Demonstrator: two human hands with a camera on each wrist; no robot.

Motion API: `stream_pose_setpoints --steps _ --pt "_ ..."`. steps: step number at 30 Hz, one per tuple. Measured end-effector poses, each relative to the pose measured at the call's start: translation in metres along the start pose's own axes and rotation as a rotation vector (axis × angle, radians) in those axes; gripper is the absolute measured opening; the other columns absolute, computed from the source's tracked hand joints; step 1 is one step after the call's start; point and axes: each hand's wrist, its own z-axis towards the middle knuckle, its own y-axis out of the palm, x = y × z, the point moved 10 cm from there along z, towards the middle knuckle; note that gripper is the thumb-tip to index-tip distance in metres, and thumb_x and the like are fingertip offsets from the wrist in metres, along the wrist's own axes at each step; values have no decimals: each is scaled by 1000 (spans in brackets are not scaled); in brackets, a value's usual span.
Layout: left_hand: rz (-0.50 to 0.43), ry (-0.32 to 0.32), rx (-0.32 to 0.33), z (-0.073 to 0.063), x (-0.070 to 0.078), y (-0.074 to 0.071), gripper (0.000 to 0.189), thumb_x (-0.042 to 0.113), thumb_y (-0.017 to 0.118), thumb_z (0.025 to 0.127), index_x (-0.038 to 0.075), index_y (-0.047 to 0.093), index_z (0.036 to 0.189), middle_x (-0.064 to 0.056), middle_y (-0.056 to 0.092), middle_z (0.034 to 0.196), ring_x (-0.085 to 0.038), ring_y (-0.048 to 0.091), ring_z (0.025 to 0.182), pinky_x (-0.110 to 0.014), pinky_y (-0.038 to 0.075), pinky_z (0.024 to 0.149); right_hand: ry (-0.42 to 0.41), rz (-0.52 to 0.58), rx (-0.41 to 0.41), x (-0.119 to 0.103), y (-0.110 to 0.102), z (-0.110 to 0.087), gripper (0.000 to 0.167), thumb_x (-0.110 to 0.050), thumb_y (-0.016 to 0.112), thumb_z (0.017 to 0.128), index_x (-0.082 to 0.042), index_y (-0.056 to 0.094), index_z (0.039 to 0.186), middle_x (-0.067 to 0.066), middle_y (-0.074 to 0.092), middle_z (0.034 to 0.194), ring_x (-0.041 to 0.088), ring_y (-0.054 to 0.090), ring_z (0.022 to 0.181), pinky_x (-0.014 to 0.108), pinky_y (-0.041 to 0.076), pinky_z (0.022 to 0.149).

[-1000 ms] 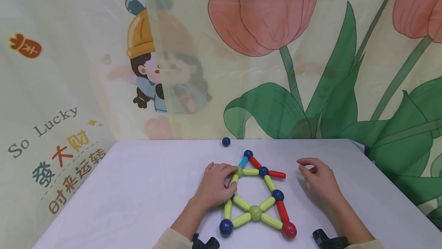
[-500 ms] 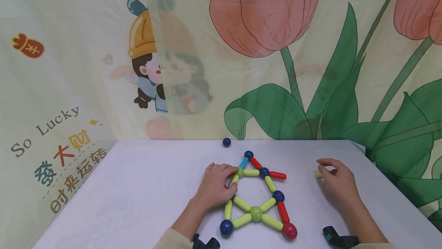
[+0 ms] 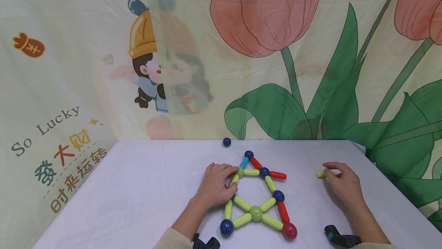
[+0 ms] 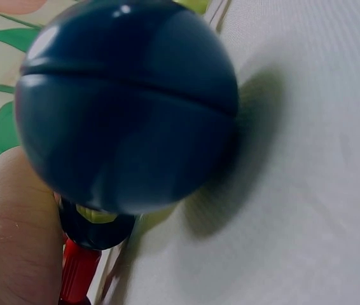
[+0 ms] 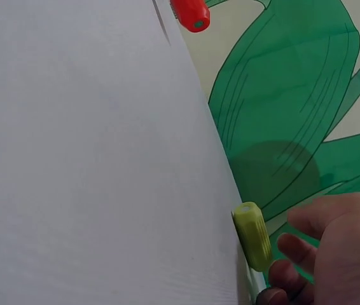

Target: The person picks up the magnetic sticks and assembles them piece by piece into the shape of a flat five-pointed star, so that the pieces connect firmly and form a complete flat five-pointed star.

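A flat figure of magnetic rods and balls [image 3: 256, 213] lies on the white table, with mostly yellow-green rods, some red ones and one light blue. My left hand [image 3: 215, 185] holds its left side, fingertips at a small green ball [image 3: 239, 172] and thumb lower down. In the left wrist view a large dark blue ball [image 4: 129, 108] fills the foreground, the thumb [image 4: 14, 235] beside it. At the right, a loose yellow-green rod [image 3: 320, 174] lies on the table. My right hand [image 3: 345, 187] is just right of it, fingers loosely bent and apart from the rod in the right wrist view.
A lone dark blue ball [image 3: 226, 142] sits by the table's far edge. One red rod [image 3: 277, 175] juts out from the figure's right side. Behind the table [image 3: 155, 187] hangs a printed cloth [image 3: 186, 126] with tulips. Black wrist devices [image 3: 342, 237] show at the front.
My right hand has moved to the right and drawn off the yellow-green rod, which was hidden at first and now lies in sight. The left hand and the figure have stayed put.
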Motion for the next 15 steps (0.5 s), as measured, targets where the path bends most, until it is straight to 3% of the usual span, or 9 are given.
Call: stream_pose_setpoints --steps 6,8,11,15 --pt "-4 -4 -4 -1 0 -1 43 29 61 90 19 70 131 1 73 124 -23 63 124 -62 37 116 31 3 -43 10 3 2 38 -12 48 101 4 61 133 32 50 140 42 51 109 47 47 80" --pt "-4 -6 -6 -1 0 -1 43 29 61 90 19 70 131 1 73 124 -23 63 124 -62 37 116 38 5 -78 12 5 3 40 -10 46 100 5 60 135 34 47 142 48 49 117 57 48 88" --pt "-2 -8 -6 -1 0 0 43 29 61 90 19 70 131 1 72 125 -23 63 125 -62 37 117 54 2 -127 14 8 5 42 -8 45 99 7 57 136 38 42 146 57 40 132 70 40 103" --pt "-3 -9 -7 0 0 0 43 29 61 90 19 70 131 1 72 125 -23 63 125 -62 37 117 56 -19 -153 15 9 6 43 -9 51 97 9 57 135 40 43 145 61 36 136 74 36 107"
